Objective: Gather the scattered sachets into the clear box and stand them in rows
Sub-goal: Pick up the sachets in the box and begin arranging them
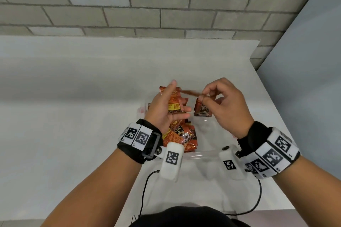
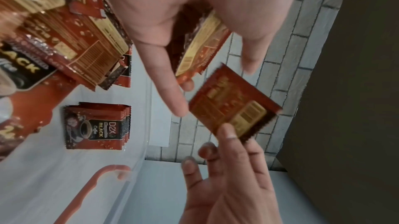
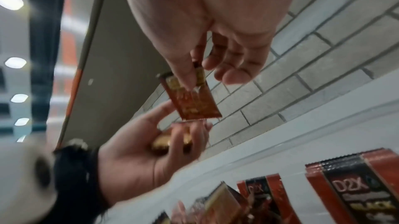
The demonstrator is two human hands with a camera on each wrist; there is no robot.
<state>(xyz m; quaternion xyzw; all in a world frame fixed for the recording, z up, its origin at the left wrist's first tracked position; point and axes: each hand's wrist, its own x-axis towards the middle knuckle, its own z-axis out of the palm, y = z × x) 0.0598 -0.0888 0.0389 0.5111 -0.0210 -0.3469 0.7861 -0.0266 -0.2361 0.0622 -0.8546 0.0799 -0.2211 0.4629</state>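
- Two hands work above the clear box [image 1: 201, 155] on the white tabletop [image 1: 73, 97]; going left to right.
- Left hand [image 1: 166, 110]: holds a small stack of sachets [image 1: 173, 106] against the palm, thumb and fingers loosely curled round it, index finger straight up.
- Loose heap [image 1: 181, 134] of sachets lies jumbled in the box's left part, below the left hand; not stood up.
- Single sachet [image 2: 234, 108] sits between the hands, blurred, its far end near the left-hand stack; looks like it is being added to that stack.
- Standing row [image 2: 97, 125] of a few sachets is upright in the box near the far wall, right of the heap.
- Right hand [image 1: 228, 105]: pinches the single sachet by one end between thumb and forefinger, other fingers curled.
- Progress, judged: no sachets visible on the tabletop outside the box, so gathering looks mostly done; one short row stands, the heap and the held stack remain to be set in rows.
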